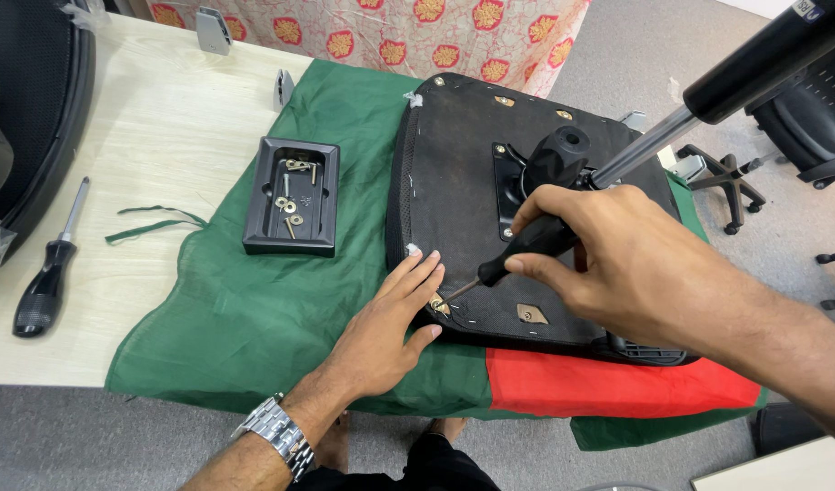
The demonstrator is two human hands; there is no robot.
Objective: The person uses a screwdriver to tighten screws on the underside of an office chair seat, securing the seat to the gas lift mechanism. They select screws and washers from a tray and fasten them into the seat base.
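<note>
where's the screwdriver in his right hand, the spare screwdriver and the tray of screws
held screwdriver (pixel 535 244), head view, on its black handle
spare screwdriver (pixel 43 289), head view, on its black handle
screw tray (pixel 258 205), head view, on its left rim

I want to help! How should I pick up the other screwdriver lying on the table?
Grab the spare screwdriver by its fat black handle, the end nearest the table's front edge. It lies flat, metal tip pointing away, so come down from above and wrap your fingers round the handle. That side of the table looks open, well away from both hands on the seat.
</note>
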